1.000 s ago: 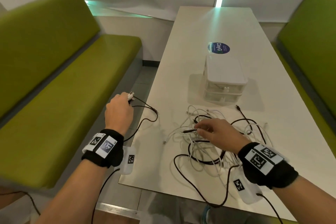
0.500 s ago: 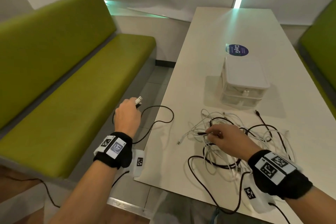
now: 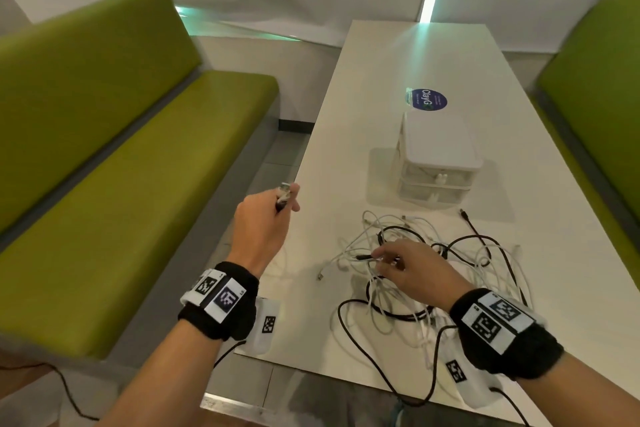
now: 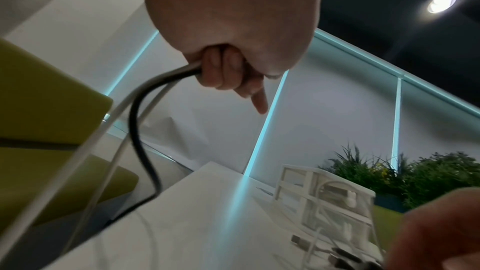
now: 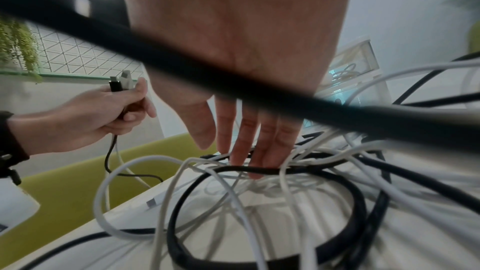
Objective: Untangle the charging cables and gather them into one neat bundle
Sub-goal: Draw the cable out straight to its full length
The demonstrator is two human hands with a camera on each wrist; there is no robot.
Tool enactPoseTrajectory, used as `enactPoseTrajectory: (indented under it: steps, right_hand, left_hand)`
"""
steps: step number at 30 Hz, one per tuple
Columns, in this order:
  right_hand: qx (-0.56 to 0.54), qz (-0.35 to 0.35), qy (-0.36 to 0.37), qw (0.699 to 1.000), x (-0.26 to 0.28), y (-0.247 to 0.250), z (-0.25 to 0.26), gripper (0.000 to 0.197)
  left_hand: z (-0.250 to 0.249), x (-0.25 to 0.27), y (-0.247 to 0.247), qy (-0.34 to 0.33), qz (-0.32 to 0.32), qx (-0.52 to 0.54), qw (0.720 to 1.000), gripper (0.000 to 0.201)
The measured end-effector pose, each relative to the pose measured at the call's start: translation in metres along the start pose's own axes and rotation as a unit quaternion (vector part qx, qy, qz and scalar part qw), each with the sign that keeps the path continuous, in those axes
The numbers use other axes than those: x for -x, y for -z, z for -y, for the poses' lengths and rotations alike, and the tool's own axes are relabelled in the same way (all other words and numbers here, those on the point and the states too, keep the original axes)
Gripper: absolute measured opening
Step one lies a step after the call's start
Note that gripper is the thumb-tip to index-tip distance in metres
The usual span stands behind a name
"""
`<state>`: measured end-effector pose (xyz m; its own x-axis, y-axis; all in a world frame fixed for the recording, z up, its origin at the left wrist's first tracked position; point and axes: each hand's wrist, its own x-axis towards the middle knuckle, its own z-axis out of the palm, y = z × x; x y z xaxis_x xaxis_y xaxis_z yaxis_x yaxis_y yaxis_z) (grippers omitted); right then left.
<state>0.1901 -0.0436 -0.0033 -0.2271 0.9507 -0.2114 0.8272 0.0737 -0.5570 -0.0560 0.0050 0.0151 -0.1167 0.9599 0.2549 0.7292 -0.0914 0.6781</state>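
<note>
Both forearms are bare. Each wrist wears a wide black fabric wristband (image 3: 221, 308), (image 3: 509, 336) carrying white rectangular tags printed with black square-coded markers. Under each band hangs a white plastic camera housing (image 3: 266, 324), (image 3: 467, 381) with its own small marker, and a thin black cable (image 3: 512, 404) trails from it.

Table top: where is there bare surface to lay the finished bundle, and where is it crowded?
Bare: the far end of the table beyond the blue sticker, and the left strip beside the drawer box. Crowded: the near right, where the cable tangle sprawls under the right hand.
</note>
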Motion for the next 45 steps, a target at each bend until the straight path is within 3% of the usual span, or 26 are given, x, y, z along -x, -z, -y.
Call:
enactPoseTrajectory:
  steps: [5, 9, 13, 15, 20, 23, 25, 28, 32, 35, 39, 41, 45]
  right_hand:
    - [-0.007, 0.0, 0.004, 1.0, 0.002, 0.001, 0.0, 0.027]
    - [-0.006, 0.002, 0.003, 1.0, 0.004, 0.002, -0.001, 0.027]
    - [-0.004, -0.002, 0.006, 1.0, 0.004, 0.001, -0.002, 0.027]
    - [-0.002, -0.002, 0.009, 1.0, 0.004, 0.0, -0.002, 0.027]
    - [0.009, -0.037, 0.037, 0.999, 0.002, -0.001, 0.0, 0.025]
    - [-0.001, -0.096, 0.081, 0.992, -0.003, -0.001, 0.01, 0.025]
    - [-0.008, -0.099, 0.09, 0.991, -0.009, -0.001, 0.018, 0.027]
    - [0.016, -0.072, 0.086, 0.994, -0.015, -0.003, 0.026, 0.02]
    - [0.014, -0.061, 0.077, 0.995, -0.014, -0.001, 0.029, 0.02]
    - [-0.01, -0.124, 0.082, 0.989, -0.012, 0.001, 0.027, 0.024]
    - [-0.115, -0.229, 0.1, 0.961, -0.012, 0.005, 0.036, 0.019]
    - [-0.147, -0.226, 0.111, 0.957, -0.012, 0.006, 0.044, 0.013]
    - [-0.222, -0.204, 0.097, 0.948, -0.012, 0.001, 0.051, 0.012]
  left_hand:
    - [0.0, 0.007, -0.028, -0.052, 0.076, -0.064, 0.994, 0.035]
    - [0.006, 0.019, -0.047, -0.087, 0.233, -0.276, 0.928, 0.022]
    - [0.009, 0.033, -0.055, -0.116, 0.274, -0.284, 0.911, 0.039]
    - [0.007, 0.036, -0.057, -0.11, 0.287, -0.283, 0.908, 0.037]
    - [0.001, 0.029, -0.054, -0.115, 0.235, -0.229, 0.938, 0.024]
    - [-0.009, 0.026, -0.044, -0.105, 0.2, -0.112, 0.968, 0.028]
    - [-0.016, 0.025, -0.037, -0.093, 0.195, -0.008, 0.976, 0.026]
    - [-0.021, 0.027, -0.028, -0.073, 0.199, 0.11, 0.971, 0.018]
    - [-0.026, 0.032, -0.024, -0.032, 0.185, 0.178, 0.966, 0.015]
    - [-0.029, 0.035, -0.022, -0.005, 0.15, 0.219, 0.964, 0.013]
    - [-0.035, 0.036, -0.022, 0.032, 0.133, 0.269, 0.953, 0.028]
    - [-0.037, 0.036, -0.023, 0.046, 0.13, 0.336, 0.932, 0.036]
    - [-0.037, 0.036, -0.028, 0.028, 0.107, 0.353, 0.929, 0.044]
